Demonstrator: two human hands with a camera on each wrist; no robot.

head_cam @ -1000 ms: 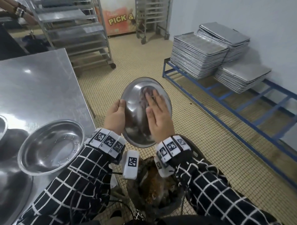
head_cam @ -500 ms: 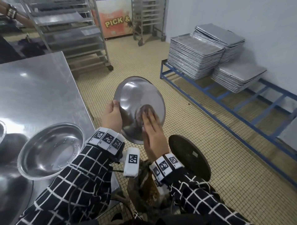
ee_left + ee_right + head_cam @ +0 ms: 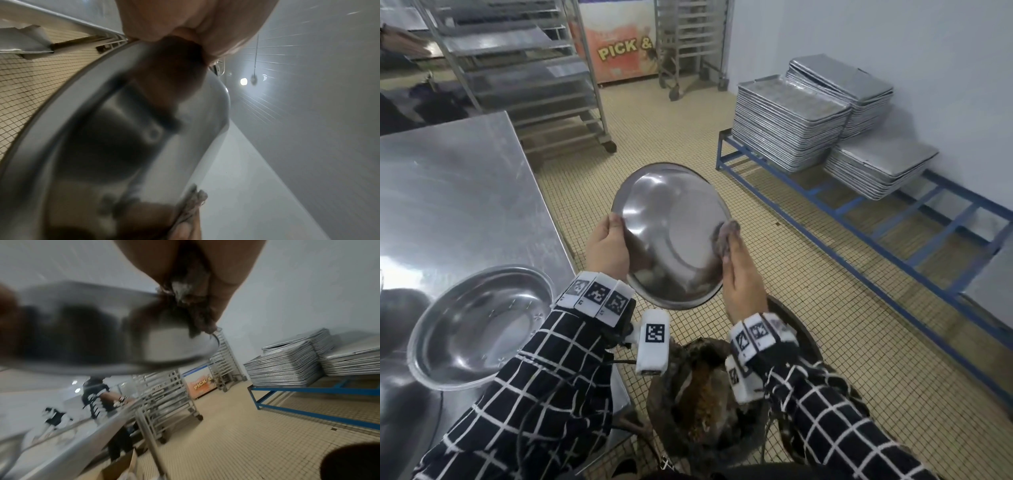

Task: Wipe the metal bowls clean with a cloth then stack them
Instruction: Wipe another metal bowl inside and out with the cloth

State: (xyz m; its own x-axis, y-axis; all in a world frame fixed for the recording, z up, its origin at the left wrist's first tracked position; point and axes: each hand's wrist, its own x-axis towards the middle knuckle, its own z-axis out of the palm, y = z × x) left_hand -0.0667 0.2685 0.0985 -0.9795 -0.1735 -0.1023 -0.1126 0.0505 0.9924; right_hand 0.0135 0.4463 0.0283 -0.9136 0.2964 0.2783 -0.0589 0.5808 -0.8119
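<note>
I hold a metal bowl tilted in the air over the tiled floor, its outer underside facing me. My left hand grips its left rim, thumb on the near face. My right hand presses a dark grey-brown cloth against the bowl's right edge; the cloth bunches under the fingers in the right wrist view. The left wrist view is filled by the blurred bowl, with the cloth at its far rim. A second metal bowl rests upright on the steel table at my left.
A bucket of dirty material and a dark round lid sit on the floor below my hands. Stacked baking trays lie on a blue frame at right. Wheeled tray racks stand behind the table. A person works further along it.
My right hand slid the cloth from the middle of the bowl down and then out to its right edge. The left hand kept its grip on the rim while the bowl turned slightly.
</note>
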